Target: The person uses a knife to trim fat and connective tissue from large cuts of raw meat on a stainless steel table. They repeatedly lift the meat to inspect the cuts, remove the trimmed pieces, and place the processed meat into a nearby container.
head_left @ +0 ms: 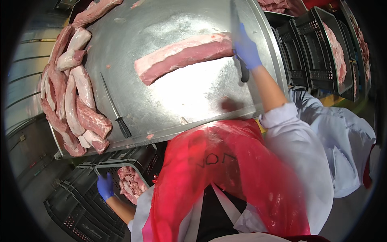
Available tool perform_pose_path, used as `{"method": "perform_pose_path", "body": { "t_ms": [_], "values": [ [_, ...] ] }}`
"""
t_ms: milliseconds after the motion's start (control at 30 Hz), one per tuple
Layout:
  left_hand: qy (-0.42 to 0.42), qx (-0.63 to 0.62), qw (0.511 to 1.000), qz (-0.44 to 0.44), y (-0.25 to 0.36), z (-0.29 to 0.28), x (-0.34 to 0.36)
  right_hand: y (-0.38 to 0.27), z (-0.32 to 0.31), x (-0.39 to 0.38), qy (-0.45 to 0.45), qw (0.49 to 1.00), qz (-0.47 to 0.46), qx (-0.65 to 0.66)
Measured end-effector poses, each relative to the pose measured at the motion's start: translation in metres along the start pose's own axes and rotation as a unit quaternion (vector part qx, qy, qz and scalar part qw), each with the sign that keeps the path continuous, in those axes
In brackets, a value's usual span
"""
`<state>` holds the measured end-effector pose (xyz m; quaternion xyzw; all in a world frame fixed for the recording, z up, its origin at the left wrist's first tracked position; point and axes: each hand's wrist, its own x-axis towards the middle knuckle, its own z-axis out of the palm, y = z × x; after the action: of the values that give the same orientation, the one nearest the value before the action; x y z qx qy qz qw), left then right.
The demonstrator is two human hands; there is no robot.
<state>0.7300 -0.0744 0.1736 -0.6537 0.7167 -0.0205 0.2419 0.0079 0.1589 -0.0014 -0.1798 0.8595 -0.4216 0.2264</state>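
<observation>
A long slab of pork loin (185,56), pale fat along its far side, lies on the metal worktable (177,117). At its right end my right hand (246,49), in a blue glove, is closed on a knife (244,73). The black handle sticks out below the hand and the blurred blade points away from me. My left hand (105,187), also blue-gloved, is down at the left beside a black crate with meat trimmings (131,184). Its fingers are apart and nothing shows in them.
Several long meat strips (72,97) are heaped along the table's left side. Near them lies a sharpening steel (115,105) with a black handle. Black crates (308,48) holding meat stand at the right. A person in a white coat (342,141) is close on my right.
</observation>
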Motion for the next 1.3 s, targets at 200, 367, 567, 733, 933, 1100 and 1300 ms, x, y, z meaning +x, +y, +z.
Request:
{"method": "perform_pose_path", "body": {
  "t_ms": [200, 367, 567, 733, 933, 1100, 1300],
  "values": [
    [0.095, -0.295, 0.899, 0.31, 0.248, -0.063, 0.075, -0.011, 0.006, -0.101, -0.103, 0.99, 0.035, -0.092],
    [0.15, -0.241, 0.808, 0.516, 0.462, -0.051, 0.152, -0.013, 0.016, -0.056, -0.074, 0.996, 0.057, -0.016],
    [0.014, -0.177, 0.851, 0.494, 0.496, -0.041, 0.114, -0.011, 0.026, -0.099, -0.102, 0.992, 0.036, 0.069],
    [0.044, -0.206, 0.811, 0.546, 0.497, -0.011, 0.095, -0.01, 0.029, -0.032, -0.139, 0.973, 0.09, 0.164],
    [-0.012, -0.142, 0.849, 0.509, 0.486, -0.007, 0.079, 0.018, -0.015, -0.198, -0.269, 0.952, 0.034, 0.14],
    [0.065, -0.253, 0.816, 0.515, 0.591, -0.076, 0.028, 0.038, -0.054, -0.116, -0.074, 0.956, 0.015, 0.284],
    [0.033, -0.24, 0.863, 0.443, 0.699, -0.076, 0.055, 0.05, 0.001, 0.0, -0.026, 0.972, 0.024, 0.231]
  ]
}}
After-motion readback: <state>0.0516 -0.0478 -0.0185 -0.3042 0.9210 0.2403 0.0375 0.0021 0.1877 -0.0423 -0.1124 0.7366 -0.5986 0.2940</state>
